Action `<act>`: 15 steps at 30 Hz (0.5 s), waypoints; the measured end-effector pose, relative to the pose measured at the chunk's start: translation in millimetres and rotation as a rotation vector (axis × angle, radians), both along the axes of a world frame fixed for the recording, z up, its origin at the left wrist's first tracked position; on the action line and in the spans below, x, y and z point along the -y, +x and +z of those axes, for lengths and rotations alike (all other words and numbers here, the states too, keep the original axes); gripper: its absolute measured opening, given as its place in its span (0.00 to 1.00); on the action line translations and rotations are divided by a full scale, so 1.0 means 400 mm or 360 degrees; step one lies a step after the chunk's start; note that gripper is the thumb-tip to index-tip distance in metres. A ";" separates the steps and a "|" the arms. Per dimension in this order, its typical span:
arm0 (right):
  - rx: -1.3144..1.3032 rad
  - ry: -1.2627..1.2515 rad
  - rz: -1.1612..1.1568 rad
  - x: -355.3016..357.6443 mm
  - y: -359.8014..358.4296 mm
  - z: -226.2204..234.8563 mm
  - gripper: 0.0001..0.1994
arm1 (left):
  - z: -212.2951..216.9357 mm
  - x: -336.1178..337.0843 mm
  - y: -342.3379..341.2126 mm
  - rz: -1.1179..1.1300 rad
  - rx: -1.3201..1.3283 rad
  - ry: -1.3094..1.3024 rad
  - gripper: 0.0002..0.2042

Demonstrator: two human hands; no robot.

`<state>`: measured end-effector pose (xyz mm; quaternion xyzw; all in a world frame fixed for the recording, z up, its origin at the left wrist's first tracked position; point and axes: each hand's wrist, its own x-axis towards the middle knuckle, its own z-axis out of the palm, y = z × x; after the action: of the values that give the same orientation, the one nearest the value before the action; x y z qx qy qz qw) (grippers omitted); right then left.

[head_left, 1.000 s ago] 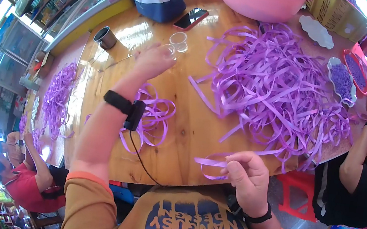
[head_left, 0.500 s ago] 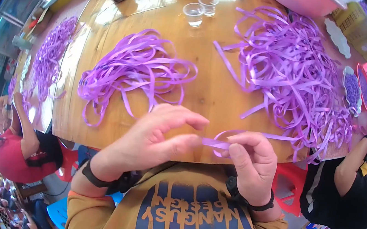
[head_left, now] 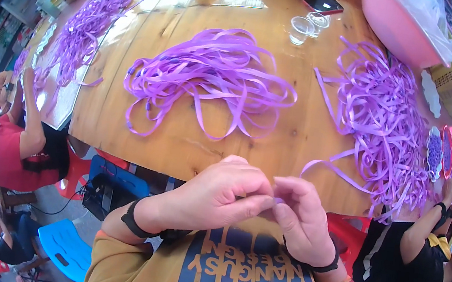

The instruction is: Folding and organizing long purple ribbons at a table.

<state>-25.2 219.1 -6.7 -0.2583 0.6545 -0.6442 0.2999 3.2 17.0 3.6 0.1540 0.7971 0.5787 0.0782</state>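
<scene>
Left hand (head_left: 213, 196) came back from the cups at 12 o'clock, now pinching a ribbon bit (head_left: 277, 201) together with right hand (head_left: 301, 219).

Bright daylight is cast over the wooden tabletop (head_left: 295, 138), and a glossy white glare is seen along its far end. Soft shadows are thrown beneath the purple ribbon pile (head_left: 211, 76). Straight edges are bent strongly toward the rim, and a black circular border is left around the picture. Highlights are blown out at the right edge.
</scene>
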 end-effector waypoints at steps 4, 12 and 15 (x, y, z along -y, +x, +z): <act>-0.0214 0.0085 -0.0047 0.018 0.001 0.007 0.15 | -0.005 0.014 0.016 0.0059 -0.0036 0.0072 0.04; -0.0995 0.0079 -0.0242 0.068 -0.013 0.013 0.09 | -0.009 0.034 0.031 0.0128 0.0073 0.0141 0.05; -0.1101 0.0068 -0.0270 0.065 -0.024 0.006 0.08 | -0.012 0.027 0.035 0.0188 0.0011 0.0053 0.04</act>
<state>-34.6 193.1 -4.1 -0.3996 0.7497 -0.5273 0.0112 17.1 6.0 -1.2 0.1060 0.7948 0.5959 0.0440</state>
